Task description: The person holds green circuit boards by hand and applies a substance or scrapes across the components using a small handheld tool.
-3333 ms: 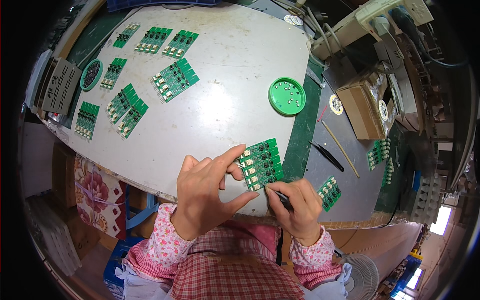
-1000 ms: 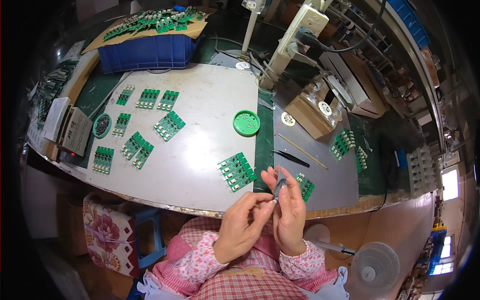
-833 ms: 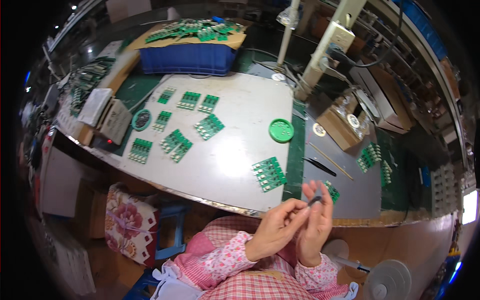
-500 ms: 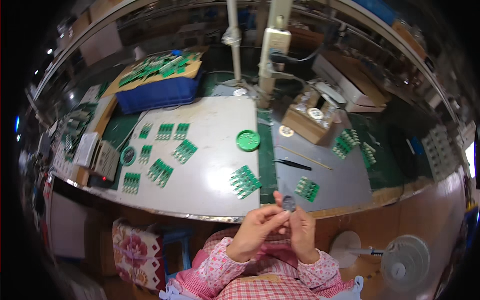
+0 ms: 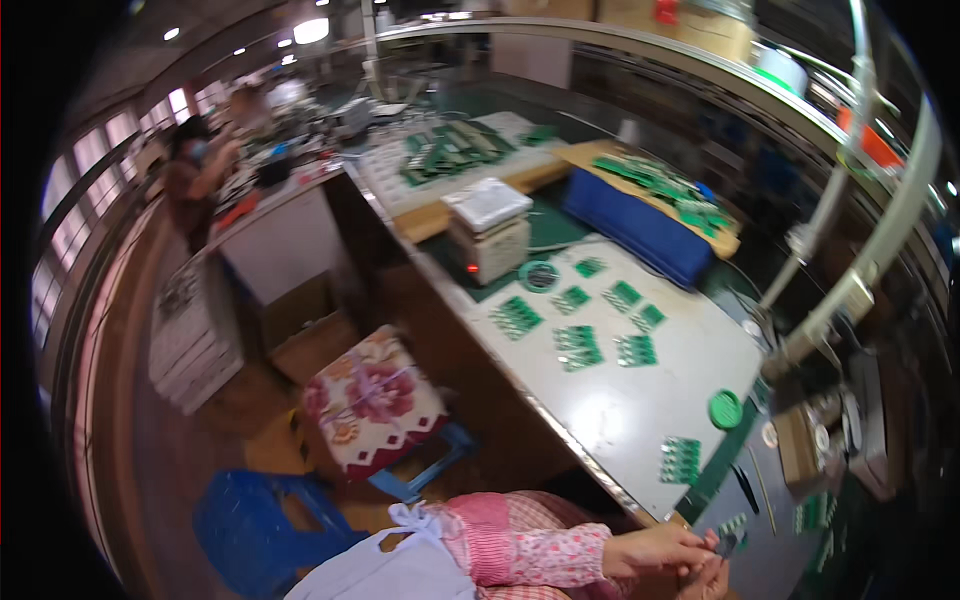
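Observation:
My left hand [image 5: 655, 552] and my right hand [image 5: 712, 582] meet at the lower right, over the table's near edge. Their fingers pinch a small dark grey round piece [image 5: 728, 545], whose details are blurred. The right hand shows only in part. A green circuit board panel [image 5: 735, 524] lies just beyond the piece, and another green panel [image 5: 680, 461] rests on the white mat. Near them are black tweezers [image 5: 745, 488], a thin tan stick [image 5: 763, 488] and a round green dish [image 5: 725, 409]. Several more panels [image 5: 578, 347] are spread farther left on the mat.
A blue bin [image 5: 635, 230] carries piled boards on cardboard. Beside a small round container [image 5: 538, 276] stands a white box [image 5: 490, 240] with a red light. A flower-covered stool [image 5: 372, 400] and a blue stool [image 5: 265, 530] are at left. Farther back is another person [image 5: 195, 185].
The view has swung to the left, so the table and hands now appear at the lower right, and the stools and another person have come into view. My hands still hold the grey piece.

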Demonstrator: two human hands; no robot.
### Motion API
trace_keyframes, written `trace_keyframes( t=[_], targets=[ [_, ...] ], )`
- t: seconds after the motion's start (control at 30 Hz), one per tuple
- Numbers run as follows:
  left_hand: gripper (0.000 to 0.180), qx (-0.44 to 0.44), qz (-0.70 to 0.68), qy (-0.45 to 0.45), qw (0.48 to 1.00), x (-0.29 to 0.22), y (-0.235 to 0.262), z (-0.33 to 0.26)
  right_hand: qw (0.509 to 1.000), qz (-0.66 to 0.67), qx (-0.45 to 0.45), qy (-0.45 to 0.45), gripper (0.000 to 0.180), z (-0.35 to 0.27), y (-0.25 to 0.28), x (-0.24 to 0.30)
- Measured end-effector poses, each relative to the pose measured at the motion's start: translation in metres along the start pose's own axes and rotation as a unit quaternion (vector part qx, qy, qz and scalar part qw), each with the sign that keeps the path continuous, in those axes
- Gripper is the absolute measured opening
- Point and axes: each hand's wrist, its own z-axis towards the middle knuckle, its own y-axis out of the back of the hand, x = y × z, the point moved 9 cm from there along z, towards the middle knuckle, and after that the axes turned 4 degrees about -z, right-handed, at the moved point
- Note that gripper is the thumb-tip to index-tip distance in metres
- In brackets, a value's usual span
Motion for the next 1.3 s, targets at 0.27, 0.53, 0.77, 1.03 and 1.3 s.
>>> trace_keyframes(
  t=[0.27,0.53,0.77,1.03,1.3],
  targets=[
    [0.026,-0.069,-0.045,-0.086,0.993,0.026,0.035,0.011,0.998,0.021,0.065,-0.013,0.037,0.015,-0.016,0.001],
    [0.041,-0.159,-0.031,-0.052,0.985,-0.021,0.021,-0.038,0.991,0.115,0.067,0.003,0.024,0.021,-0.053,0.019],
    [0.041,-0.144,-0.083,-0.058,0.984,-0.009,0.020,-0.025,0.997,0.056,0.046,0.034,0.031,0.023,-0.044,0.032],
    [0.038,-0.156,-0.068,-0.105,0.980,-0.005,0.012,-0.027,0.997,0.059,0.051,0.028,0.035,0.023,-0.038,0.029],
    [0.033,-0.189,0.011,-0.188,0.964,-0.050,0.023,-0.042,0.935,-0.283,0.050,0.209,0.013,0.032,-0.027,0.080]
  ],
)
